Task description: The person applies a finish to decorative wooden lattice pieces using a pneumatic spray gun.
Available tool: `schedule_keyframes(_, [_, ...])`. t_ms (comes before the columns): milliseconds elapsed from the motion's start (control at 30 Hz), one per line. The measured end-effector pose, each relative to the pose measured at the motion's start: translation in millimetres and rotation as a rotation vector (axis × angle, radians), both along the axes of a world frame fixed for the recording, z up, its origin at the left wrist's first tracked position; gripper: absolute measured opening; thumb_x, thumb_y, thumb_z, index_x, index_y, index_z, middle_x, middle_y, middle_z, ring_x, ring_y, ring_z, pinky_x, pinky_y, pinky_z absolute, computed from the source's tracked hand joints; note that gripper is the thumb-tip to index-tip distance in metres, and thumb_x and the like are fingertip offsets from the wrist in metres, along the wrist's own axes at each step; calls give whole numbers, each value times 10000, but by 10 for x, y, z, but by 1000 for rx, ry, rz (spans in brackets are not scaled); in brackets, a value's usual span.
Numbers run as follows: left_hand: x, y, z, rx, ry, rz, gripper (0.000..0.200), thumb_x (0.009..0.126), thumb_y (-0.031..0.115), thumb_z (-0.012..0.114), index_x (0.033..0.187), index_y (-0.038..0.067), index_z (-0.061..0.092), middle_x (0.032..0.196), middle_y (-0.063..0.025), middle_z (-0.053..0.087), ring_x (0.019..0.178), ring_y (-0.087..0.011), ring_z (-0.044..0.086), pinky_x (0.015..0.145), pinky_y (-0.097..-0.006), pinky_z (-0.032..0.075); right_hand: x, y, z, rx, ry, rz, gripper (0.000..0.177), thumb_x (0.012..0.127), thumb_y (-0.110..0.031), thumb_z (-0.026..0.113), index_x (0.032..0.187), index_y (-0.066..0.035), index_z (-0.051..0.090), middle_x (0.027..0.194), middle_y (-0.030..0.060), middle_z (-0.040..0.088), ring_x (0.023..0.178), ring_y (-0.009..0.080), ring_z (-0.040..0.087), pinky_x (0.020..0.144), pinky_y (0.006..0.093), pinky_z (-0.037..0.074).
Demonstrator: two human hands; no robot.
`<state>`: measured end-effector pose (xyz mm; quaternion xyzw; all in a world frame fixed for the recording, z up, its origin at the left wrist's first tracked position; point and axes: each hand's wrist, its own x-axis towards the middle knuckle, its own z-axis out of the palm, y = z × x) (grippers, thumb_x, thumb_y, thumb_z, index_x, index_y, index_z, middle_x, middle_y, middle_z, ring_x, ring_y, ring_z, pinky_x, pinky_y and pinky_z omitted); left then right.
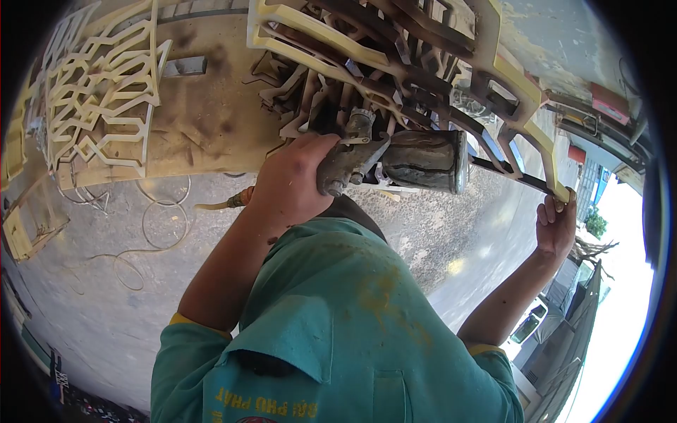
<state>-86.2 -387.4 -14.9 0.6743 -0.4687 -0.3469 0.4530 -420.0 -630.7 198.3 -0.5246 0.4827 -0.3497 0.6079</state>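
Note:
My left hand (296,176) is wrapped round the body of a metal spray gun (345,166), left of the middle of the view. The gun's scuffed metal cup (423,162) points to the right. At the right, my right hand (556,224) has its fingers closed on the lower corner of a cut-out lattice panel (525,127). This panel is cream along its edges and dark brown in places, and it stands tilted above the gun. Part of a hose (226,203) with a brass-coloured fitting shows beside my left wrist.
A cream lattice panel (106,99) rests on a stained board (190,134) at the upper left. More dark lattice pieces (303,92) lie behind the gun. A thin hose (144,250) loops over the grey floor (141,324). A white vehicle (527,324) stands at the right.

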Motion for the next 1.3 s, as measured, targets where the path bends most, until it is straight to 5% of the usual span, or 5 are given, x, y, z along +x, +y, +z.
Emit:
schedule_keyframes(733, [72,-60,54,60,25,-55,568,609,47,684,1164,26,568,1077,-170,615,958,-369,601,808,-408,495,97,8,30,-23,110,-84,239,959,-300,544,1012,-67,528,697,-27,419,534,65,348,454,200,284])
schedule_keyframes(1300, [-324,2,-8,30,-90,94,613,603,84,744,1183,71,546,1092,-143,595,968,-346,606,812,-402,503,-4,-247,-34,-69,48,122,234,968,-268,526,1017,-40,545,694,1,486,525,72,375,471,208,308])
